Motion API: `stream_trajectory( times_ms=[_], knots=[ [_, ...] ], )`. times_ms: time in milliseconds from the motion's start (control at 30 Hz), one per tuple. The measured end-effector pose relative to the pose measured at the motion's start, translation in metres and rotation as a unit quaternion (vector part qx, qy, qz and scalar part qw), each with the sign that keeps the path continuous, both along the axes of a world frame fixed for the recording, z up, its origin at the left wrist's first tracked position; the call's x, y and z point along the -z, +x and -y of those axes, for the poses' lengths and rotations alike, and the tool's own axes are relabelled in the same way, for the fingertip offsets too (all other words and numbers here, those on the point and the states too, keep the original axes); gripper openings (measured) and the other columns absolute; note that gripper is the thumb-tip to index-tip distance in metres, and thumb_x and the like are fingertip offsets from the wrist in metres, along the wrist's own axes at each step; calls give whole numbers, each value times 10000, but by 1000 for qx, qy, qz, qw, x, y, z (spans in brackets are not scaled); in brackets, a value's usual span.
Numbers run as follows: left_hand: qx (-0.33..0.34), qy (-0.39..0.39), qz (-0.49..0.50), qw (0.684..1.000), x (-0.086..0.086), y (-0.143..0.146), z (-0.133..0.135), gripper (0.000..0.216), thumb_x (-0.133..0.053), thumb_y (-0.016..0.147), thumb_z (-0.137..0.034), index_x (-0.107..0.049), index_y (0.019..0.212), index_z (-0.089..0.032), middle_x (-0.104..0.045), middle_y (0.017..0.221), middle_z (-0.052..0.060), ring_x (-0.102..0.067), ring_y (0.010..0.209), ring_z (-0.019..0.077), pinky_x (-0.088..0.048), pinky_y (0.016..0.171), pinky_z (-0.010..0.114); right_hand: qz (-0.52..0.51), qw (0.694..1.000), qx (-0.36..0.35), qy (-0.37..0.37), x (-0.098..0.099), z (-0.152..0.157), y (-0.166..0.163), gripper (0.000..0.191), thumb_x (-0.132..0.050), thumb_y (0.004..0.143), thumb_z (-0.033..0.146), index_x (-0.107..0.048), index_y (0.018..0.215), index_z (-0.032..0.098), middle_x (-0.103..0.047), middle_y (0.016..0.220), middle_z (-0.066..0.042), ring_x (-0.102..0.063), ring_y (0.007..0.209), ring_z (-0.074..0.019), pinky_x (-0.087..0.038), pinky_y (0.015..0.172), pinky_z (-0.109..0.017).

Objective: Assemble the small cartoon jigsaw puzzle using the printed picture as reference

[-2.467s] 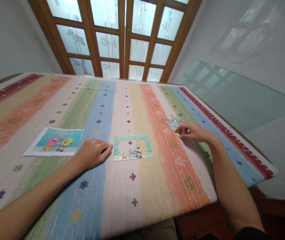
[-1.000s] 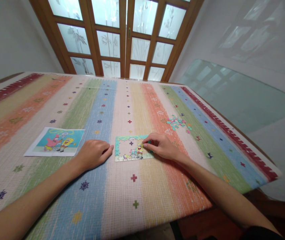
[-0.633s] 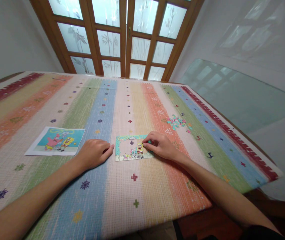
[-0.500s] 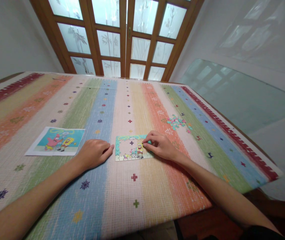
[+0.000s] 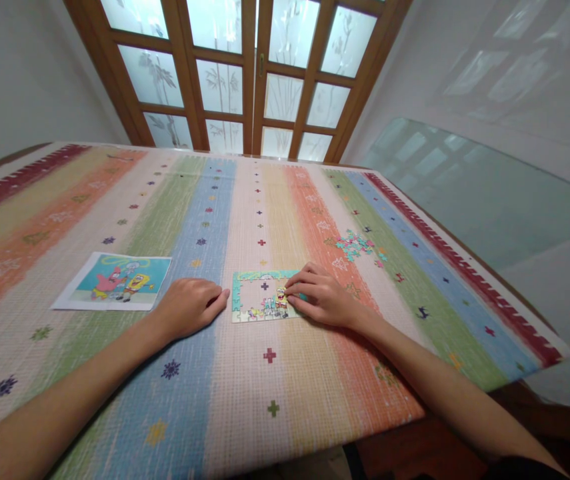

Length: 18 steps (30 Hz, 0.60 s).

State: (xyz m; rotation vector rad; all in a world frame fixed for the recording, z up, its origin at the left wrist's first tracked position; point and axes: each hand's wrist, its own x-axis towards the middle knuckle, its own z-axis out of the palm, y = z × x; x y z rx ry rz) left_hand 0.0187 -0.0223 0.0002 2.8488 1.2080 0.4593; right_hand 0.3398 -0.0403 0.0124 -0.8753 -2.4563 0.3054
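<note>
A partly assembled jigsaw puzzle lies flat on the table, its border joined around an open middle where the tablecloth shows through. Cartoon pieces fill part of its lower and right side. My right hand covers the puzzle's right end, thumb and fingertips pinched at a puzzle piece beside the yellow cartoon figure; the fingers partly hide it. Just left of the puzzle, my left hand rests on the cloth with its fingers curled in and the thumb pointing toward the border. I see nothing in it.
A printed reference picture of the cartoon lies left of my left hand. Several loose puzzle pieces sit in a pile beyond my right hand. A striped tablecloth covers the table, with glazed wooden doors behind.
My right hand's fingers have shifted slightly and straightened a little over the puzzle's right side. The left hand stays in place. The whole view has shifted very slightly.
</note>
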Motion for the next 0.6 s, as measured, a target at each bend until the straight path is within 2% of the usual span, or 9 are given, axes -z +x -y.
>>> stream_trajectory(
  times_ms=[600],
  knots=[
    [-5, 6, -9, 1000, -1, 1, 0, 533, -355, 1028, -380, -548, 571, -184, -592, 554, 42, -488, 516, 153, -280, 557, 302, 13, 1000, 4, 8, -2, 3, -1, 223, -525, 1001, 276, -741, 994, 221, -733, 991, -86, -601, 912, -226, -471, 880, -425]
  ],
)
